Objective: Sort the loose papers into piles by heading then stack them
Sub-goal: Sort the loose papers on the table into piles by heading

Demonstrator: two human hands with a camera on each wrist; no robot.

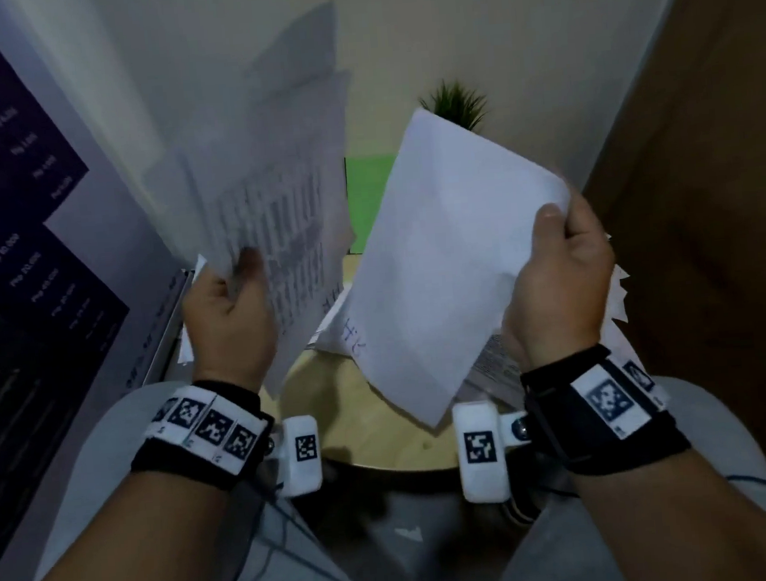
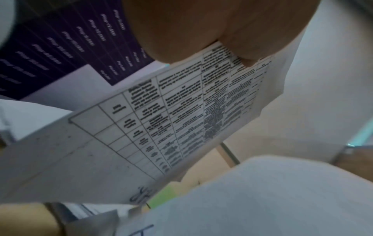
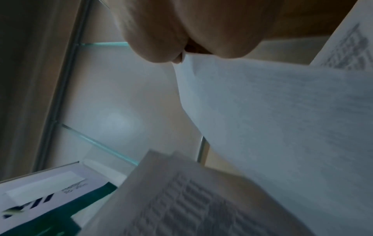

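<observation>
The left hand [image 1: 227, 321] holds a printed sheet [image 1: 273, 198] in a pinch grip: the thumb lies on the near face of the paper and the fingers show as a dark shadow through it from the far side. In the left wrist view the fingers [image 2: 232, 32] press the printed table on that sheet [image 2: 181, 111], which is ruled into rows and columns of small text. The sheet stands nearly upright and leans to the far left, blurred at its top edge. The left wrist is raised, palm turned inward toward the right.

The right hand [image 1: 559, 281] grips a blank-backed sheet [image 1: 452, 257] at its right edge, thumb on the near face and fingers curled behind. The right wrist view shows the fingers [image 3: 161, 39] closing on the paper's corner [image 3: 262, 111]. This sheet tilts with its top to the far right and its lowest corner pointing near, and blue handwriting shows at its left edge.

Both forearms reach forward side by side, each wearing a black wrist strap [image 1: 205, 437] with white coded tags.

Below the raised sheets more loose papers [image 1: 497, 364] lie on the round wooden counter [image 1: 383, 428]. A green plant [image 1: 456, 103] stands at the far side, and a dark poster [image 1: 10, 237] with pale lettering hangs on the left.
</observation>
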